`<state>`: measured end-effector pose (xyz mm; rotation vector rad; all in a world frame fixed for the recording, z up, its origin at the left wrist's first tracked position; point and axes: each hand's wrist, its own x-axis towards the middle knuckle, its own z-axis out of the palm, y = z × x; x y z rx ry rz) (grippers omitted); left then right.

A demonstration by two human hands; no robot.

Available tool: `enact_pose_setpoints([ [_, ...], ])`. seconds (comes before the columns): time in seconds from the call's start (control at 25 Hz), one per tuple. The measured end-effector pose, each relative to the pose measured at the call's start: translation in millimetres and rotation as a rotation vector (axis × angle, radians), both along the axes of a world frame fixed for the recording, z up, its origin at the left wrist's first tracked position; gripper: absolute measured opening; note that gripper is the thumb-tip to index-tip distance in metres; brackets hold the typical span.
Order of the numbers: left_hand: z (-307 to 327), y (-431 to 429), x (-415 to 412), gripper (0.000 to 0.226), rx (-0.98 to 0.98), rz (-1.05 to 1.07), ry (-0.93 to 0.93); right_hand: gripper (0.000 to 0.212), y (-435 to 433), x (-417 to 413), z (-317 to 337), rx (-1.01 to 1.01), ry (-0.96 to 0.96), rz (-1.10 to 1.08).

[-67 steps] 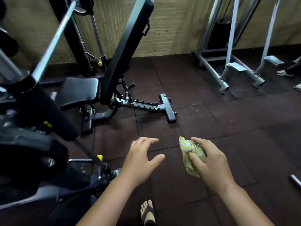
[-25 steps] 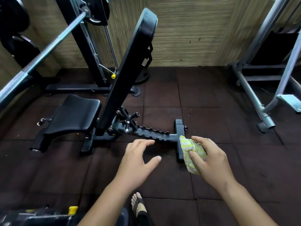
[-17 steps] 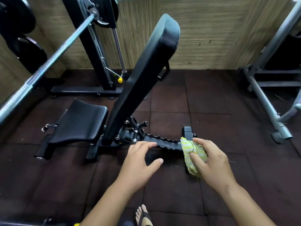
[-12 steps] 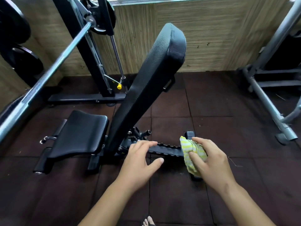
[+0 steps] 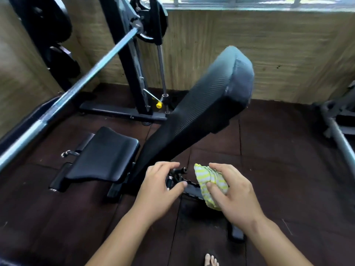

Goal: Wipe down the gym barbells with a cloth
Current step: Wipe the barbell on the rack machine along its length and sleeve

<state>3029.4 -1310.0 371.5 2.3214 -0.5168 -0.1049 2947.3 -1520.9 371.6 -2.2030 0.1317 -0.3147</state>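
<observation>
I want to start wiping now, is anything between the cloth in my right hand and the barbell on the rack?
Yes. The cloth is bunched in the right hand low in front of you, while the barbell runs up to the left. The bench's raised black backrest and seat lie between them, so step around the bench.

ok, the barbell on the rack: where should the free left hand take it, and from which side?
Grip the bare steel shaft of the barbell, mid-span, coming from above with the left hand wrapping over it. It runs as a long diagonal with open space around it there; its far end sits among the rack and the plates.
</observation>
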Motion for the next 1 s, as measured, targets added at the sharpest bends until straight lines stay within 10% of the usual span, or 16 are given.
enact_pose_setpoints([
  [1.0,79.6,240.1,12.1,0.046,0.128,0.86,-0.321,0.041,268.9,214.5,74.2,0.003,-0.277,0.813],
])
